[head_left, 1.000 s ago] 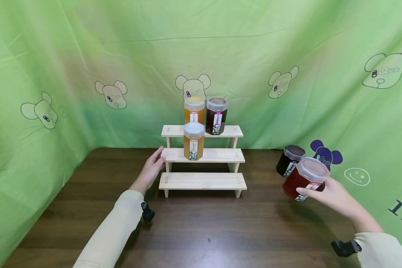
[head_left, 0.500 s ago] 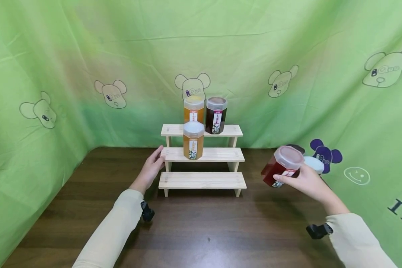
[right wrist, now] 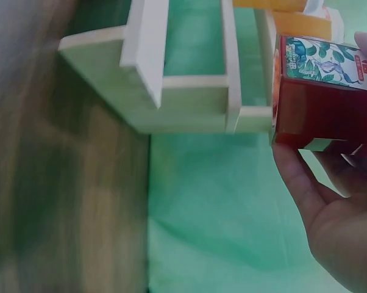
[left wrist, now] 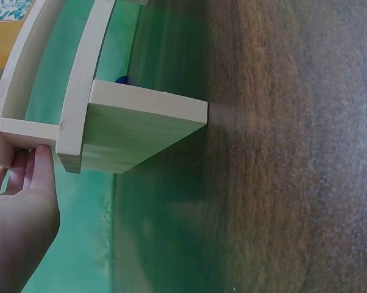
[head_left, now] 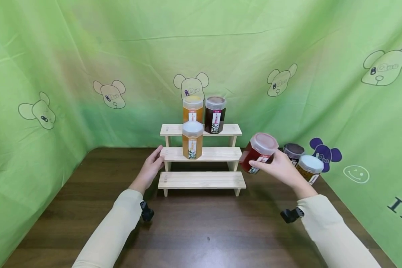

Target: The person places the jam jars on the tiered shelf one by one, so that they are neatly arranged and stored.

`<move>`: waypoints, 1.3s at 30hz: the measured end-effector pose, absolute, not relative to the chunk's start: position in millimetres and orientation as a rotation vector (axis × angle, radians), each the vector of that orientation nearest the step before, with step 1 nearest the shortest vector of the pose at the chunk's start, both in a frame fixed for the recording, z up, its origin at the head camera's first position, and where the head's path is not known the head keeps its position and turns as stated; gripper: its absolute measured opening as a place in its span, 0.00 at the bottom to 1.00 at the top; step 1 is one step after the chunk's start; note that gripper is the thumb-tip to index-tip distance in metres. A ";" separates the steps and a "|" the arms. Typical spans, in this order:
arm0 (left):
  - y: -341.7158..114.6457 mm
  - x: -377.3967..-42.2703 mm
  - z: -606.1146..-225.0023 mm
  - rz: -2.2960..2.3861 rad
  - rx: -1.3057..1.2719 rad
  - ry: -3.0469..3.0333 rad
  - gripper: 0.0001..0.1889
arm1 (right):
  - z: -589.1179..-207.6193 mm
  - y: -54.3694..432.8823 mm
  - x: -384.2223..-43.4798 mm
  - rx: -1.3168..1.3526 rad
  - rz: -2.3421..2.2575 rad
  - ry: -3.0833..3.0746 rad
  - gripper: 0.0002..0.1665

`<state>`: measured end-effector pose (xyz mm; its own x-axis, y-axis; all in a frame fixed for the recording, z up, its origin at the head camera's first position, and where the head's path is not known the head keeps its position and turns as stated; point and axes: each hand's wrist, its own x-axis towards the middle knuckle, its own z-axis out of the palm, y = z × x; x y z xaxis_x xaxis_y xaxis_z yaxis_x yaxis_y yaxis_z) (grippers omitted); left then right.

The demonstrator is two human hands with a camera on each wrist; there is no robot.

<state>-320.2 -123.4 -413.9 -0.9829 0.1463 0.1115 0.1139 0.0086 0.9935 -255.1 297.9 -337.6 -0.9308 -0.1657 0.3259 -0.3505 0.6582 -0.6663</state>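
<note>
My right hand (head_left: 284, 169) grips a hexagonal jar of dark red contents (head_left: 249, 158) with a clear lid. The jar leans, just off the right end of the middle tier; whether it touches the wood I cannot tell. Fingers and thumb wrap its sides in the right wrist view, where its label (right wrist: 324, 61) shows. A three-tier wooden stand (head_left: 201, 180) stands in the middle of the table. At its left side, my left hand (head_left: 149, 169) touches the middle tier's end with extended fingers; the left wrist view shows the fingertips (left wrist: 42, 160) against the side panel.
On the top tier stand an amber jar (head_left: 192, 113) and a dark jar (head_left: 215, 115). Another amber jar (head_left: 192, 143) is on the middle tier. Back right on the table are a dark jar (head_left: 293, 149) and a white-lidded jar (head_left: 309, 169). Green cloth (head_left: 140, 56) hangs behind.
My right hand has carried the red jar leftward and farther back, up to the stand's right end. The two jars at back right have come into view. My left hand stays in place.
</note>
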 end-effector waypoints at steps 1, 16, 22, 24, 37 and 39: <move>-123.6 -320.3 -414.1 2.178 0.287 2.214 0.29 | -336.8 294.6 -257.3 0.420 1.146 -2.636 0.38; -124.0 -321.7 -412.6 2.209 0.299 2.169 0.29 | -333.0 252.9 -291.2 0.462 1.299 -2.568 0.39; -122.5 -321.1 -414.1 2.203 0.299 2.192 0.29 | -332.1 238.0 -300.2 0.457 1.311 -2.571 0.39; -122.7 -321.3 -414.7 2.201 0.294 2.193 0.29 | -331.5 233.0 -303.5 0.455 1.311 -2.582 0.39; -122.8 -319.6 -412.8 2.194 0.284 2.208 0.29 | -332.8 208.7 -322.0 0.455 1.283 -2.652 0.44; -122.9 -319.8 -412.9 2.195 0.287 2.208 0.29 | -333.7 206.2 -323.5 0.456 1.293 -2.657 0.44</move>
<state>-319.8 -122.9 -412.9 -0.9830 0.1404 0.1181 0.1189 -0.0024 0.9929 -323.5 206.2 -333.7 -0.9421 -0.2040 0.2660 -0.3352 0.5819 -0.7409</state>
